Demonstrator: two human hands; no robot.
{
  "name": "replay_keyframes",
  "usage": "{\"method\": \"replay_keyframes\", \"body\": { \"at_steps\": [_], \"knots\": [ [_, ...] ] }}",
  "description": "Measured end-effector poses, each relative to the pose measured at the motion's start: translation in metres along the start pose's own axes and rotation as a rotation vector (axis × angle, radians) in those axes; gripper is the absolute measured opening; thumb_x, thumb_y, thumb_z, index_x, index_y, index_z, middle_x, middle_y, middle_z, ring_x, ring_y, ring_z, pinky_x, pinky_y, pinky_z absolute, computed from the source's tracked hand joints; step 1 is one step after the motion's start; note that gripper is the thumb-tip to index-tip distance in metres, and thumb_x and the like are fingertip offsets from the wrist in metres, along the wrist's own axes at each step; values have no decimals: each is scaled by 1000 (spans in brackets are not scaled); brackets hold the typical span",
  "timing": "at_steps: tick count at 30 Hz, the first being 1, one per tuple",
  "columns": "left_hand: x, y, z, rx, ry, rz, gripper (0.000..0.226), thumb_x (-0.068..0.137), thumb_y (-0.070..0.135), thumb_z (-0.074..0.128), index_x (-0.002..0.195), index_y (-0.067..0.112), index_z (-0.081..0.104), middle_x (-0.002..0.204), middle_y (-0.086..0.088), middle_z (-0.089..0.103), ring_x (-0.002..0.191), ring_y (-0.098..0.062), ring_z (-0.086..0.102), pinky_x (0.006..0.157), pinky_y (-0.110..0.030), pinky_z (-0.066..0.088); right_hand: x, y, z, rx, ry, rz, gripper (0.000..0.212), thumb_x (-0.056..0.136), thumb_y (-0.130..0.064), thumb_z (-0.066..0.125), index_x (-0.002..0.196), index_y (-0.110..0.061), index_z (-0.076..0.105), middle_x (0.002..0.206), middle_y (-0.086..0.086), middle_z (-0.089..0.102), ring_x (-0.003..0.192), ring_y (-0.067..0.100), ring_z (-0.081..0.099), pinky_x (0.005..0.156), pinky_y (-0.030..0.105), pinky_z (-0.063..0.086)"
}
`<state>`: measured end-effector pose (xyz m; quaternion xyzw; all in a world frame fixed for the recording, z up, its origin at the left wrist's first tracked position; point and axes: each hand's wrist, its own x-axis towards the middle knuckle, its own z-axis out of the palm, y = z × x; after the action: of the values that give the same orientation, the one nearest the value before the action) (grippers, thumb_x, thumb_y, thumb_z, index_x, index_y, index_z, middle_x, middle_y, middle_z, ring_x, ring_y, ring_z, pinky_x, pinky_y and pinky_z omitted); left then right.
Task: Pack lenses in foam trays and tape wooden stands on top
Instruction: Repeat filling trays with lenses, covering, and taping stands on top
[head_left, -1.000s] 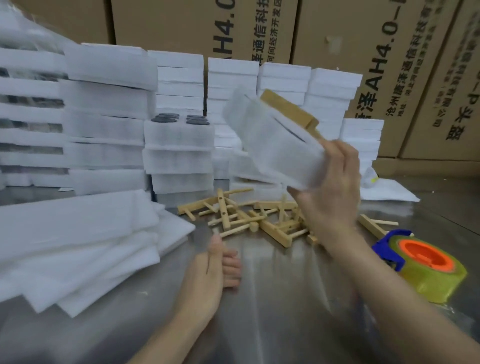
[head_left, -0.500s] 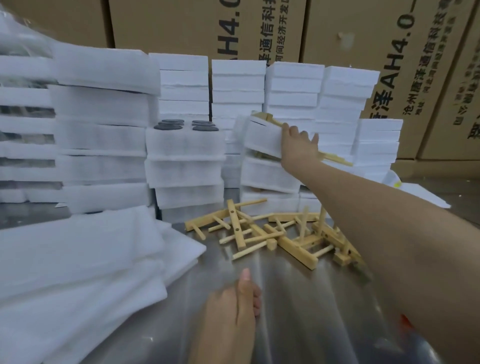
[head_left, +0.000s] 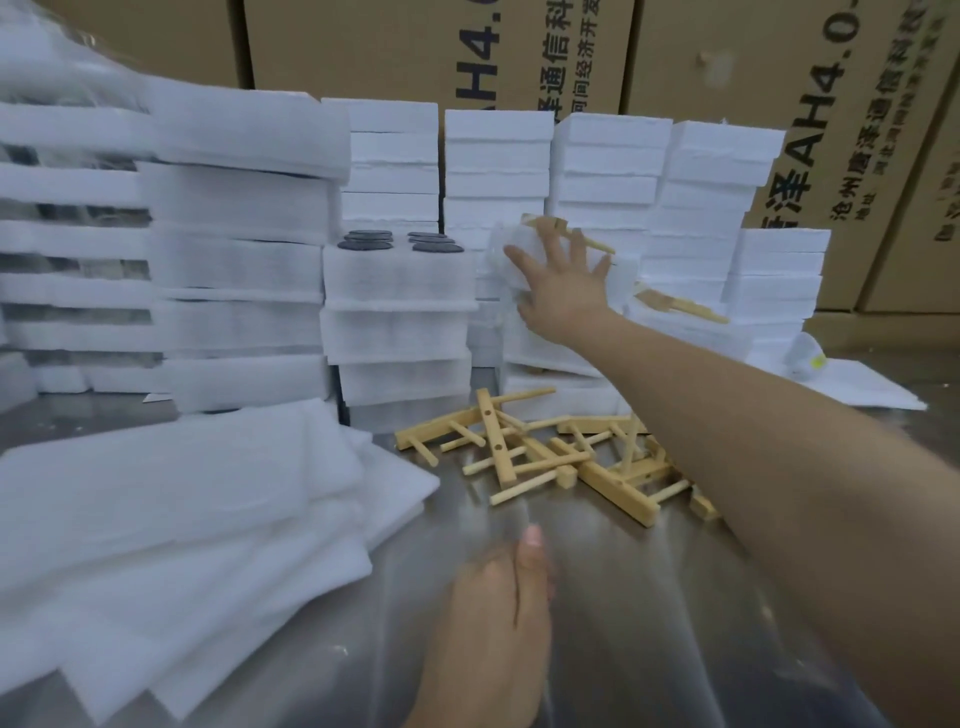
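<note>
- As my right hand (head_left: 563, 280) lies flat with fingers spread on the foam tray (head_left: 511, 249) at centre frame, it grips nothing and only presses.
- My left hand (head_left: 498, 613) rests low at bottom centre on the table (head_left: 649, 597), well apart from the tray. It is too blurred to tell how its fingers lie.
- The tray tops a short stack, so I judge the right hand should square it.
- Its wooden stand (head_left: 597, 241) runs left to right, dipping rightward.
- White, fuzzy foam; pale wood.
</note>
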<state>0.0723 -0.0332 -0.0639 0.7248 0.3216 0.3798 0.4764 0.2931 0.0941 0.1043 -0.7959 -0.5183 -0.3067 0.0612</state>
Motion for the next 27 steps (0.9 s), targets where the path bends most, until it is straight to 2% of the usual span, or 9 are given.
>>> {"method": "replay_keyframes", "body": {
  "at_steps": [2, 6, 11, 13, 15, 17, 20, 23, 27],
  "knots": [
    [4, -3, 2, -78, 42, -12, 69, 80, 79, 27, 72, 26, 69, 65, -1, 68, 68, -20, 67, 72, -45, 56, 3, 10, 6, -10, 29, 24, 53, 96, -28, 50, 142, -35, 25, 155, 13, 3, 137, 41, 15, 101, 65, 29],
    [6, -8, 7, -73, 78, -10, 48, 78, 69, 30, 74, 39, 68, 67, -5, 69, 69, -25, 67, 72, -50, 55, 8, 22, -1, -84, 175, 62, 52, 86, -18, 62, 131, -27, 37, 144, 21, 24, 118, 40, 38, 95, 54, 33],
    [6, -5, 7, -30, 92, -4, 45, 78, 70, 27, 75, 48, 65, 65, 5, 69, 66, -16, 67, 72, -47, 56, 4, 14, 7, -143, 38, 81, 52, 92, -20, 57, 139, -29, 35, 149, 19, 15, 131, 41, 26, 102, 53, 29],
    [6, -4, 6, -78, 78, -21, 51, 81, 71, 28, 74, 39, 67, 65, -2, 69, 69, -23, 67, 73, -50, 55, 5, 5, -3, -7, -45, 159, 50, 93, -20, 52, 140, -27, 38, 150, 17, 16, 134, 42, 24, 106, 53, 26],
    [6, -4, 6, -75, 56, -30, 68, 82, 75, 27, 72, 22, 68, 67, -9, 68, 71, -29, 66, 73, -53, 54, 14, -10, -22, 246, 115, 202, 50, 91, -15, 46, 140, -23, 42, 148, 14, 25, 132, 38, 32, 109, 50, 25],
    [7, -5, 5, -38, 46, -24, 76, 79, 73, 24, 71, 10, 66, 68, -12, 67, 69, -28, 65, 71, -52, 54, 19, -36, -39, 519, 302, 47, 47, 96, -19, 43, 142, -22, 41, 147, 9, 33, 127, 29, 43, 108, 45, 30],
    [8, -6, 4, 22, 59, 6, 71, 84, 65, 23, 72, 9, 66, 69, -10, 67, 67, -23, 65, 69, -47, 54, 19, -79, -55, 655, -18, -348, 56, 93, -50, 51, 144, -31, 36, 146, 0, 37, 128, 22, 42, 106, 46, 32],
    [8, -6, 3, 11, 36, -2, 64, 79, 61, 28, 72, 9, 65, 71, -10, 67, 67, -23, 65, 71, -48, 54, 23, -92, -52, 406, -121, -365, 63, 83, -47, 65, 138, -32, 39, 141, -3, 37, 129, 25, 33, 96, 51, 35],
    [6, -4, 0, -31, 40, 37, 58, 92, 57, 29, 75, 12, 62, 68, -12, 65, 65, -26, 63, 68, -52, 53, 11, -86, -68, 511, -54, -338, 50, 85, -35, 69, 126, -22, 45, 130, 1, 41, 119, 25, 38, 93, 47, 40]
  ]
}}
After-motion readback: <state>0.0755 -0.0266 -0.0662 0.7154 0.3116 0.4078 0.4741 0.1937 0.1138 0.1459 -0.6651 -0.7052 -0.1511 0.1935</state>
